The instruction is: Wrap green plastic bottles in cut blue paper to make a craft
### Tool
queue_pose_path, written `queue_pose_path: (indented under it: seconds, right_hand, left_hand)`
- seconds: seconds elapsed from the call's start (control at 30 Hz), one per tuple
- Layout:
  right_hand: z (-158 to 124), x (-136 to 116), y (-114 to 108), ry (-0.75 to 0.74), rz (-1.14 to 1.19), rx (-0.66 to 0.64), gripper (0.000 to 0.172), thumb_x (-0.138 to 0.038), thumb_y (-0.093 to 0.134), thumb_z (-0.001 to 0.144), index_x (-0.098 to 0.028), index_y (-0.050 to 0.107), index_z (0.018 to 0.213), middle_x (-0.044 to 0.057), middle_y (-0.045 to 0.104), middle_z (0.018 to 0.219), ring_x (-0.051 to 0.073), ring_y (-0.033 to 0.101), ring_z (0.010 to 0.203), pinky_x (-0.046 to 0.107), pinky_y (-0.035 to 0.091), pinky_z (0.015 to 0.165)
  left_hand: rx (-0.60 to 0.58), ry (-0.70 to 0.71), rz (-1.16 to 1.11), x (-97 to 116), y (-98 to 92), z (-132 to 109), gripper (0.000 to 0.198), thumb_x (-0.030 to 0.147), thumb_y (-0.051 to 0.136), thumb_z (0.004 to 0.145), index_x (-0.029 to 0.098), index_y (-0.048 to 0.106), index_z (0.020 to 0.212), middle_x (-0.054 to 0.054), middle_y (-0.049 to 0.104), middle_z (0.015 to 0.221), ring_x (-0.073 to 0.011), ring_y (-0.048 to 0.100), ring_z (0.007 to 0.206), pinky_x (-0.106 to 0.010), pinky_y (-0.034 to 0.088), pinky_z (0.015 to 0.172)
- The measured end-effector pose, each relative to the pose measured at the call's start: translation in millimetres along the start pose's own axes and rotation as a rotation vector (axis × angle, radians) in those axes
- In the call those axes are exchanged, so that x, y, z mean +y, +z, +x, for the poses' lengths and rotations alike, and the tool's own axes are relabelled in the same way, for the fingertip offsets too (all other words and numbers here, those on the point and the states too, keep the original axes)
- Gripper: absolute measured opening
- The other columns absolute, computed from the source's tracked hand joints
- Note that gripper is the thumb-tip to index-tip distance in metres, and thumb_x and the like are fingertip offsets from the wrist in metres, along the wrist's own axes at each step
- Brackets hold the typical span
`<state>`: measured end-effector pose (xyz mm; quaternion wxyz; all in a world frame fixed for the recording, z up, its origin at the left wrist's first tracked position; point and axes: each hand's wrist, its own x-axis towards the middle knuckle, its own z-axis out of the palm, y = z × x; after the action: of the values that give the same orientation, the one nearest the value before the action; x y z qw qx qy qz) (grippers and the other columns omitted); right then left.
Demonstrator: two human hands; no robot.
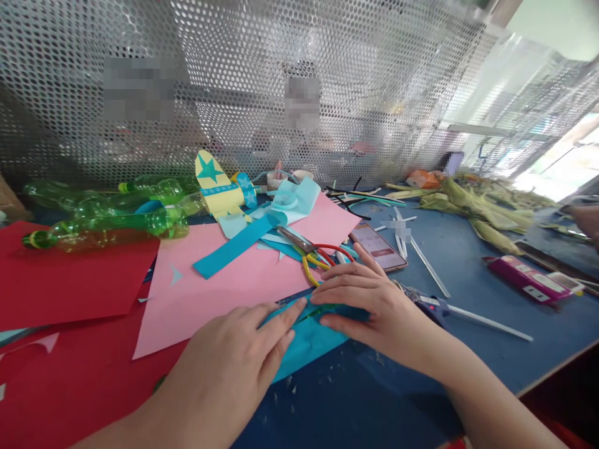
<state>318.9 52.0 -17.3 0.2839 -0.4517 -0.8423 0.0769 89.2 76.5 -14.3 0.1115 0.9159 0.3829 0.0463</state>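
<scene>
A blue paper sheet [304,352] lies on the table under both hands, with a thin green piece [314,313] on it between them. My left hand [238,355] rests on the sheet's left part, fingers stretched out. My right hand [369,296] reaches over the sheet's right part with its fingers apart, near the green piece. Just beyond the fingers lie scissors [306,247] with red and yellow handles. A blue strip [234,249] lies on pink paper [224,293]. Behind it stands a yellow paper piece [210,171] with a blue star.
Green plastic bottles [121,224] lie at the back left, above red paper [70,280]. Right of the scissors are a phone [378,248], white sticks [428,265] and a blue glue gun [433,308]. A purple packet [528,279] and dry husks [472,206] lie further right. Perforated metal [243,75] stands behind.
</scene>
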Motion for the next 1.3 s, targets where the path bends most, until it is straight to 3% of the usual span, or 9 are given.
queue_pose_path:
  seconds: [0.2, 0.4, 0.6, 0.7, 0.8, 0.9, 1.07, 1.17, 1.3]
  right_hand:
    - [3, -3, 4, -0.026, 0.115, 0.033, 0.009, -0.017, 0.066, 0.089, -0.023, 0.069, 0.096, 0.001, 0.074, 0.096, 0.017, 0.068, 0.096, 0.044, 0.034, 0.110]
    - [4, -6, 2, -0.068, 0.149, -0.019, 0.017, -0.015, 0.056, 0.095, -0.023, 0.068, 0.103, 0.004, 0.072, 0.099, 0.017, 0.064, 0.097, 0.038, 0.047, 0.096]
    - [4, -3, 1, -0.080, 0.130, -0.036, 0.017, -0.016, 0.057, 0.095, -0.025, 0.070, 0.100, 0.003, 0.071, 0.096, 0.018, 0.064, 0.094, 0.046, 0.039, 0.104]
    - [3, -1, 2, -0.092, 0.127, -0.031, 0.016, -0.015, 0.058, 0.094, -0.024, 0.071, 0.099, 0.003, 0.071, 0.096, 0.018, 0.064, 0.095, 0.046, 0.037, 0.105]
    - [3, 0, 2, -0.111, 0.127, -0.022, 0.017, -0.014, 0.058, 0.094, -0.023, 0.070, 0.101, 0.003, 0.071, 0.096, 0.017, 0.064, 0.091, 0.043, 0.041, 0.101]
    - [2, 1, 3, -0.139, 0.106, -0.007, 0.018, -0.014, 0.055, 0.095, -0.023, 0.070, 0.102, 0.004, 0.072, 0.097, 0.018, 0.064, 0.090, 0.039, 0.046, 0.093]
    - [-1, 5, 5, -0.137, 0.065, 0.000, 0.020, -0.019, 0.053, 0.096, -0.026, 0.070, 0.102, 0.004, 0.072, 0.099, 0.020, 0.067, 0.092, 0.040, 0.046, 0.095]
    - [-2, 7, 6, -0.146, 0.047, 0.010, 0.020, -0.020, 0.053, 0.095, -0.027, 0.071, 0.100, 0.003, 0.073, 0.098, 0.020, 0.068, 0.090, 0.040, 0.050, 0.092]
    - [-2, 6, 6, -0.142, 0.039, 0.011, 0.018, -0.023, 0.054, 0.095, -0.027, 0.071, 0.096, 0.002, 0.073, 0.097, 0.020, 0.069, 0.090, 0.037, 0.054, 0.088]
  left_hand:
    - [0.009, -0.014, -0.017, 0, -2.3, 2, 0.041, 0.027, 0.035, 0.098, 0.030, 0.059, 0.132, -0.008, 0.072, 0.111, -0.0269, 0.071, 0.087, -0.046, 0.060, 0.075]
    - [0.047, 0.016, 0.018, 2, -1.8, 0, 0.040, 0.024, 0.038, 0.096, 0.029, 0.062, 0.128, -0.008, 0.073, 0.110, -0.0263, 0.071, 0.089, -0.042, 0.060, 0.075]
    - [0.196, 0.124, 0.096, 0, 1.4, -5, 0.037, 0.021, 0.039, 0.097, 0.025, 0.065, 0.124, -0.009, 0.072, 0.111, -0.0249, 0.069, 0.093, -0.039, 0.060, 0.077]
    - [0.329, 0.213, 0.068, -6, -0.6, -11, 0.038, 0.017, 0.035, 0.098, 0.019, 0.070, 0.111, -0.010, 0.070, 0.102, -0.0232, 0.066, 0.095, -0.036, 0.059, 0.079]
    - [0.376, 0.223, -0.033, -14, -4.4, -21, 0.033, 0.020, 0.039, 0.098, 0.019, 0.072, 0.101, -0.007, 0.067, 0.092, -0.0198, 0.064, 0.091, -0.031, 0.056, 0.079]
    - [0.373, 0.116, -0.184, -23, -8.8, -31, 0.019, 0.027, 0.052, 0.093, 0.024, 0.070, 0.099, -0.004, 0.064, 0.094, -0.0183, 0.062, 0.090, -0.030, 0.053, 0.081]
    - [0.166, -0.237, -0.510, -33, -15.2, -47, 0.014, 0.031, 0.062, 0.084, 0.028, 0.066, 0.097, 0.000, 0.061, 0.105, -0.0172, 0.062, 0.089, -0.026, 0.053, 0.070]
    - [0.141, -0.286, -0.673, -36, -13.6, -52, 0.013, 0.029, 0.064, 0.082, 0.027, 0.067, 0.094, -0.001, 0.061, 0.104, -0.0166, 0.062, 0.090, -0.027, 0.052, 0.076]
    - [0.222, -0.274, -0.839, -38, -5.4, -53, 0.008, 0.028, 0.067, 0.079, 0.024, 0.068, 0.086, -0.002, 0.060, 0.100, -0.0140, 0.061, 0.083, -0.026, 0.051, 0.075]
